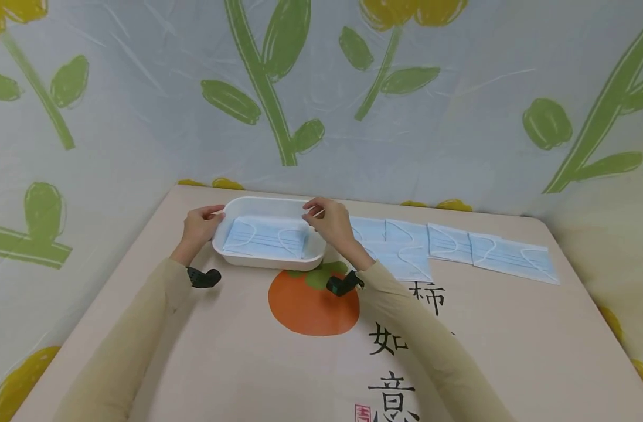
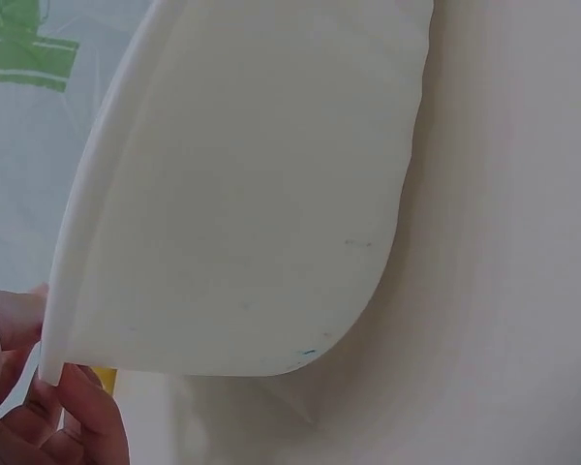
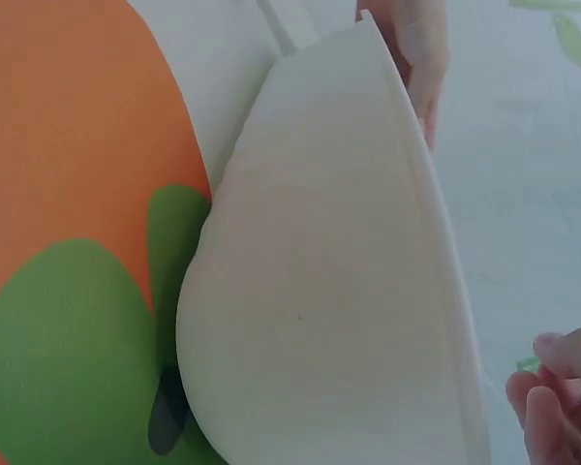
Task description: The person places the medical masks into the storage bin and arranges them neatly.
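Observation:
A white plastic basin (image 1: 268,262) stands at the back left of the table, and a blue face mask (image 1: 265,239) lies flat inside it. My left hand (image 1: 201,227) pinches the basin's left rim; in the left wrist view its fingers (image 2: 95,412) are under the rim and the thumb is above. Over the basin's right end hovers my right hand (image 1: 329,221), fingers loosely bent and nothing held. The right wrist view shows that hand (image 3: 562,392) apart from the rim, with a gap between thumb and fingertip.
Several blue masks lie to the right of the basin: a front one (image 1: 400,261), a middle one (image 1: 450,243) and a far right one (image 1: 516,258). The table (image 1: 237,351) bears a printed orange persimmon (image 1: 313,308) and black characters. A flowered cloth (image 1: 157,117) hangs behind.

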`<state>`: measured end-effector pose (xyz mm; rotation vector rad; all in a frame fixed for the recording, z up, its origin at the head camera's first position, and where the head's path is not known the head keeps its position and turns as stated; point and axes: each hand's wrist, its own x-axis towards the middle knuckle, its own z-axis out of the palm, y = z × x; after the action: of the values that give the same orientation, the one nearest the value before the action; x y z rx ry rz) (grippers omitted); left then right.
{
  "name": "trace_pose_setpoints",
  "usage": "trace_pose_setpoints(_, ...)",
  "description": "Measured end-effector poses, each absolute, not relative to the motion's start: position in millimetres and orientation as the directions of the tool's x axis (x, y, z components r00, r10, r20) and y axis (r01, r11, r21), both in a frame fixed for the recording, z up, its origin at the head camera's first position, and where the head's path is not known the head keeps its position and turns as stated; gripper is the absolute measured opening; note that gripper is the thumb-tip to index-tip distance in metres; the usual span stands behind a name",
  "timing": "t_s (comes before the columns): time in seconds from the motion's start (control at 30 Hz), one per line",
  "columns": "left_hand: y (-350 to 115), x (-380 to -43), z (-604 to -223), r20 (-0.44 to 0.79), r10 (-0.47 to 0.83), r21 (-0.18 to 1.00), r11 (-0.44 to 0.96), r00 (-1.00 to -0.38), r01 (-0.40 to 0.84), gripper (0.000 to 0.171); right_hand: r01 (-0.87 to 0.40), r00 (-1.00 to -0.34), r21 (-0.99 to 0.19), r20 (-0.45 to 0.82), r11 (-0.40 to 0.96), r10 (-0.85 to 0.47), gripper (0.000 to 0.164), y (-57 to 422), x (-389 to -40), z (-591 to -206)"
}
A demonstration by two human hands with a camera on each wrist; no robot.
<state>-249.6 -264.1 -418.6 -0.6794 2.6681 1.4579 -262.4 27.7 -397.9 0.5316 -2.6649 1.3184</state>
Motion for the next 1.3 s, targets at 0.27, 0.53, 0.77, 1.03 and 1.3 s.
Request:
trace_pose_setpoints(0.27, -266.4, -251.1, -424.3, -0.236, -0.382, 0.797, 0.450, -0.893, -0.403, 0.039, -0.431, -0.902, -0.726, 0.338, 0.536, -0.267, 0.019, 52.2, -260.0, -394.0)
trace_pose_setpoints(0.53, -263.3, -246.8, -420.7, -0.188, -0.343, 0.785, 0.510, -0.920, -0.350, 0.039, -0.490, -0.870, -0.670, 0.412, 0.557, -0.270, 0.019, 92.4, -263.8, -382.3)
trace_pose_setpoints(0.77, -260.6, -247.3, -417.1, -0.197, -0.337, 0.782, 0.513, -0.921, -0.355, 0.039, -0.465, -0.880, -0.635, 0.409, 0.617, -0.242, 0.020, 135.8, -258.6, -378.2)
trace_pose_setpoints(1.03, -260.6, -243.7, -413.4, -0.210, -0.348, 0.775, 0.511, -0.914, -0.373, 0.039, -0.395, -0.911, -0.644, 0.366, 0.655, -0.189, 0.021, 174.0, -258.1, -384.0)
trace_pose_setpoints(1.3, -262.6, -247.6, -415.7, -0.207, -0.351, 0.771, 0.516, -0.913, -0.373, 0.039, -0.349, -0.927, -0.633, 0.341, 0.691, -0.156, 0.024, 208.7, -255.7, -383.3)
